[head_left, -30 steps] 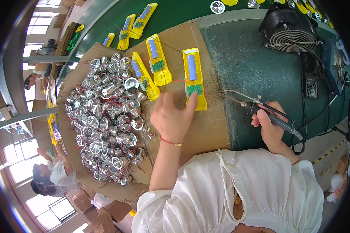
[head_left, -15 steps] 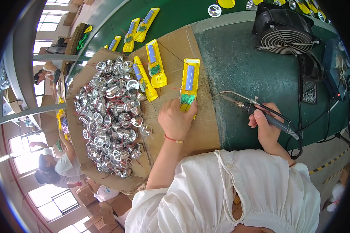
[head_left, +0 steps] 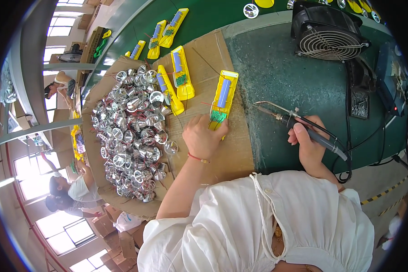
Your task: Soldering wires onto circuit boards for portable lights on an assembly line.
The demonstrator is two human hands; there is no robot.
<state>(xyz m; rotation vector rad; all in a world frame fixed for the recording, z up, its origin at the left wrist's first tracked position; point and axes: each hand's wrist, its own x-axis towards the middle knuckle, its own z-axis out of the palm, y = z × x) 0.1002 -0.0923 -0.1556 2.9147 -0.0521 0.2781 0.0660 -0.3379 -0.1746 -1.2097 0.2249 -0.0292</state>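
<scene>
My left hand (head_left: 205, 135) is closed on the near end of a yellow plastic housing (head_left: 231, 86), which lies on cardboard. Inside that housing sit a blue-purple cylindrical battery (head_left: 224, 93) and a green circuit board (head_left: 218, 116), with thin wires sticking out; my fingers hide its near end. In my right hand (head_left: 309, 141) is a soldering iron (head_left: 316, 137), gripped like a pen. A thin metal tube (head_left: 276, 107) runs along the iron to its tip, which points left toward the housing, apart from it, over the green bench.
Left of my left hand is a heap of shiny reflector cups (head_left: 131, 136) with red wires, on a cardboard sheet (head_left: 240, 154). Several similar yellow housings (head_left: 183, 81) lie beyond. A black fan (head_left: 331, 41) and a blue box (head_left: 390, 86) stand at right. Co-workers (head_left: 77, 188) are at far left.
The housing in my left hand has tilted slightly, its far end shifting right. My right hand and the soldering iron have moved only a little. The whole view has shifted slightly.
</scene>
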